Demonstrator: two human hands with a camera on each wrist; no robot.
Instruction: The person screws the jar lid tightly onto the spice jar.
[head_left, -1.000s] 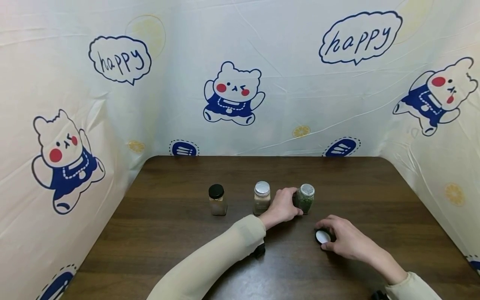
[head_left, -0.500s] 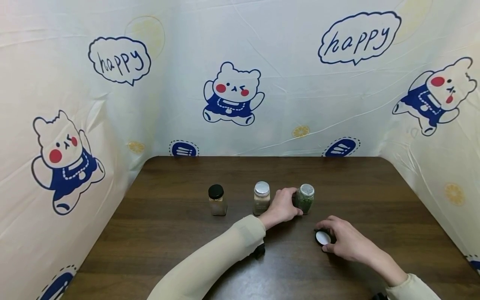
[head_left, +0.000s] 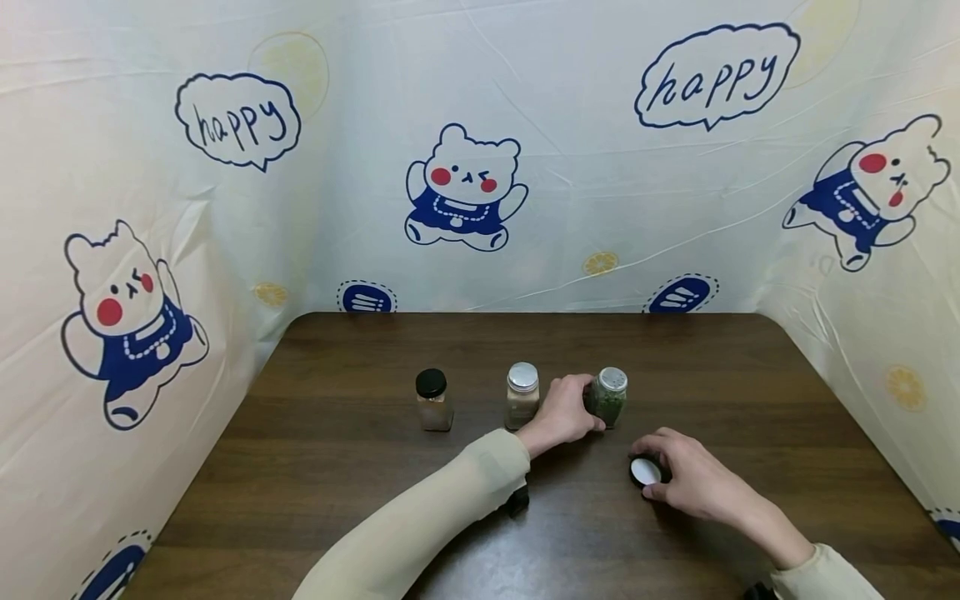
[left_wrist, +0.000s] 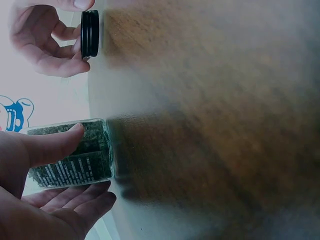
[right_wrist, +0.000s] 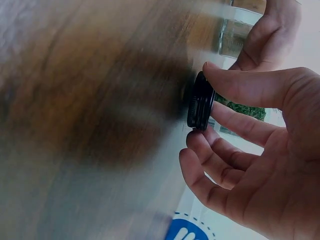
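A square glass spice jar of green dried herbs stands upright on the table, its perforated silvery top uncovered. My left hand grips this jar from its left side; in the left wrist view the thumb lies across the printed glass and the fingers curl behind. Nearer the front right, my right hand pinches a black screw lid between thumb and fingers, its white inside facing up. In the right wrist view the lid appears edge-on, at or just above the tabletop; I cannot tell whether it touches.
Left of my left hand stands a jar with a silvery top and pale contents. Farther left is a black-lidded jar with brownish contents. The brown wooden table ends at a printed cloth backdrop behind and on both sides.
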